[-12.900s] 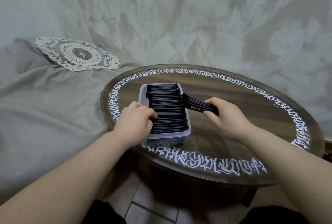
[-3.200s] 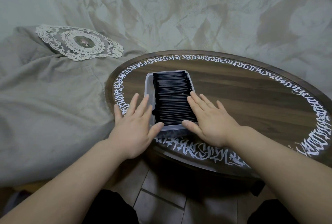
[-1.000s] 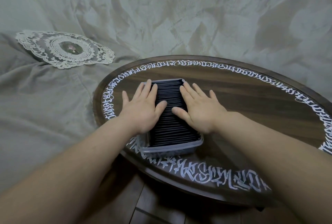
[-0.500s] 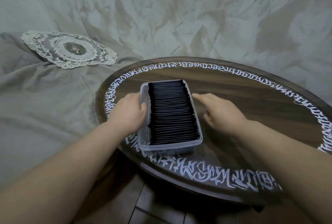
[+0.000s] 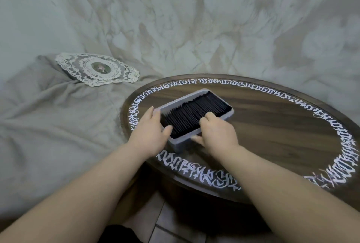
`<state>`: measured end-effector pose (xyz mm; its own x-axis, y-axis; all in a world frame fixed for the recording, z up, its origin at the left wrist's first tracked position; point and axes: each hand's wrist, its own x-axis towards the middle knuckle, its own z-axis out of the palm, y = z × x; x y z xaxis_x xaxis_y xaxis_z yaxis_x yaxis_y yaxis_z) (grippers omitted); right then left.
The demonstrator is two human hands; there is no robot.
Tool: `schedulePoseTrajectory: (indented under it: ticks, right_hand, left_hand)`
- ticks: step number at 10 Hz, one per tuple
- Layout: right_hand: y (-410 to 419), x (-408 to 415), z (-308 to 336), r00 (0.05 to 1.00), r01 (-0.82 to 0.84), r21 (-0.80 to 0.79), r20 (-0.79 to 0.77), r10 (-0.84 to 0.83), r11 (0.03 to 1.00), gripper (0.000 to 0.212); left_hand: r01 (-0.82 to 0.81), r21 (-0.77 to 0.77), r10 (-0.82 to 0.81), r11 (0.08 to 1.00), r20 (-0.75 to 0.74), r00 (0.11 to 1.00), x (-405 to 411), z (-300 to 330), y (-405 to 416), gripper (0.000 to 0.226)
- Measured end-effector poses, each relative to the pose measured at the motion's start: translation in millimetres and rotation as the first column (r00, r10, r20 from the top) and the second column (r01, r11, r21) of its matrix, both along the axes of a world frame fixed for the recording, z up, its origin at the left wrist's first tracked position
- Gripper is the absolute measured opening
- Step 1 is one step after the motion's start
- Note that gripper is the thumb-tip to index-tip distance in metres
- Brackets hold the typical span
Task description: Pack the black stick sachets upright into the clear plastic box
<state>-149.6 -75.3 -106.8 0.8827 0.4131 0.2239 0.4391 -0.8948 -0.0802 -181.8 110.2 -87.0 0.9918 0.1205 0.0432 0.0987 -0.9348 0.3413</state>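
The clear plastic box [image 5: 194, 100] sat on the round wooden table [image 5: 272, 135], turned at a slant with its far end pointing up and right. It was filled end to end with black stick sachets [image 5: 196, 114] standing upright in a tight row. The left hand [image 5: 150, 135] gripped the box's near left corner, thumb laid over the rim onto the sachet tops and the fingers curled round the outer wall. The right hand [image 5: 218, 135] held the near right side, fingers hooked over the rim onto the sachets and thumb pressed against the outer wall below. A lace doily [image 5: 97, 69] lay on grey cloth [image 5: 48, 125] left of the table
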Motion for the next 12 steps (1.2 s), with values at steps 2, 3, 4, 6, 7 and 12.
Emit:
schedulePoseTrajectory:
  ticks: [2, 3, 4, 6, 7, 12]
  right_hand:
    - [-19.2, 9.0, -4.8, 0.997, 0.074, 0.008, 0.032, -0.074, 0.997, 0.074]
    - [-42.5, 26.5, -7.9, 0.971, 0.224, 0.008, -0.085, -0.223, 0.974, 0.088]
    - [-45.6, 48.5, -11.4, 0.942, 0.287, 0.09, -0.205, -0.265, 0.954, 0.077]
    - [-39.5, 108.9, -19.0, 0.96, 0.267, 0.213, -0.151, -0.238, 0.94, 0.049]
    - [-36.8, 144.1, -23.5, 0.959, 0.263, 0.221, -0.17, -0.229, 0.939, 0.054]
    - [-22.6, 196.1, -3.8, 0.92, 0.296, 0.177, -0.318, -0.23, 0.939, 0.082]
  left_hand:
    - [0.041, 0.067, -0.037, 0.997, -0.051, 0.998, -1.3, -17.5, 0.1, 0.084]
    - [0.02, 0.052, -0.024, 0.998, 0.063, 0.998, 13.3, -19.4, 3.8, 0.053]
    - [-0.02, 0.026, 0.017, 0.999, 0.089, 0.996, 36.9, -14.3, 3.1, 0.04]
    - [-0.063, -0.011, 0.064, 0.998, 0.115, 0.991, 114.1, -27.7, 6.5, 0.032]
    - [-0.055, -0.037, 0.06, 0.998, 0.159, 0.985, 147.1, -34.0, 5.2, 0.029]
    - [-0.097, -0.059, 0.103, 0.994, 0.105, 0.989, 196.5, -30.4, 15.3, 0.089]
